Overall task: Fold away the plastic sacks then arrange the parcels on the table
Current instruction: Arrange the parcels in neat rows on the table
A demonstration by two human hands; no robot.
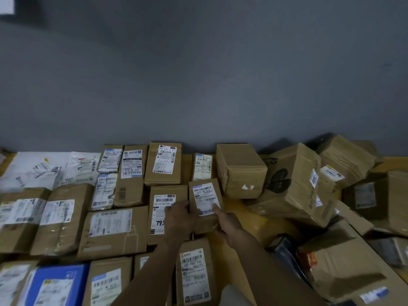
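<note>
A small brown cardboard parcel with a white barcode label lies in the middle of the wooden table. My left hand grips its left edge, fingers curled round the side. My right hand holds its right lower corner, with the index finger stretched out onto the label. To the left, several labelled brown parcels lie flat in neat rows. No plastic sack is in view.
A loose heap of larger boxes is piled at the right, some tilted. White plastic mailers lie at the back left. A blue box sits at the front left. A grey wall stands behind the table.
</note>
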